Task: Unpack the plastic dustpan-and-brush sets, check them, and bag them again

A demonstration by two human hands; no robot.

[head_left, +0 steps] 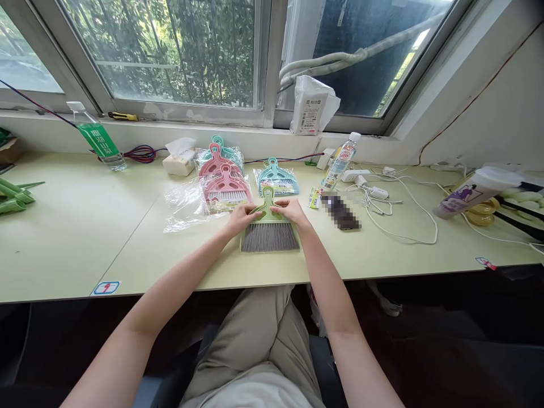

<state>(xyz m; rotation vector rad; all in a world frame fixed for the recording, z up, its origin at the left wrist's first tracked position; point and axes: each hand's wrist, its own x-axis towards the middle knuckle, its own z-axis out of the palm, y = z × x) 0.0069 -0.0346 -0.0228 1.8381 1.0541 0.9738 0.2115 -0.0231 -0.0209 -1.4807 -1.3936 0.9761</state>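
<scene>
A green hand brush (268,235) with grey bristles lies on what looks like a matching green dustpan, near the table's front edge. My left hand (243,219) grips the left side of its upper part, and my right hand (291,211) grips the right side. Both hands are closed on it, thumbs on top; some fingers are hidden underneath. Just beyond are pink brush and dustpan sets (226,190) in clear plastic bags. A bagged teal set (278,180) lies behind the green one, and another teal set (218,143) rests at the back.
Empty clear plastic wrapping (182,208) lies to the left, near a tissue pack (180,157). Rightward are a small yellow packet (315,198), a blurred dark object (341,212), a water bottle (340,161), white cables (378,195) and a lidded cup (474,191). A green-labelled bottle (100,140) leans at left.
</scene>
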